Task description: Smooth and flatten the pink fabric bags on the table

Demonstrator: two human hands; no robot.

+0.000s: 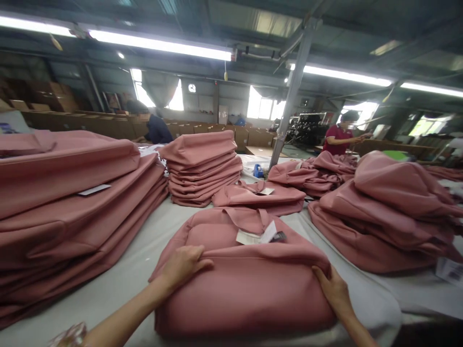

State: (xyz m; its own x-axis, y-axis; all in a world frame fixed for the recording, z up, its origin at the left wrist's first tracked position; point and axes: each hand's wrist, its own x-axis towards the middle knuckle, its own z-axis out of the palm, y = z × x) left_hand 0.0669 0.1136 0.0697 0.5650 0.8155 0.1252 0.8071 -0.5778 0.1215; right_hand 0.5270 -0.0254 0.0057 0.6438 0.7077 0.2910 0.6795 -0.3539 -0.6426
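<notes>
Hands, L (184,265) & R (334,289), gripping smooth pink, prob. leatherette cover (246,284), folded

Left of your grip, bare grey table cloth (119,274) lies open before the tall pink folded stack (72,212); right, heaped pink covers (387,217) crowd close.
</notes>
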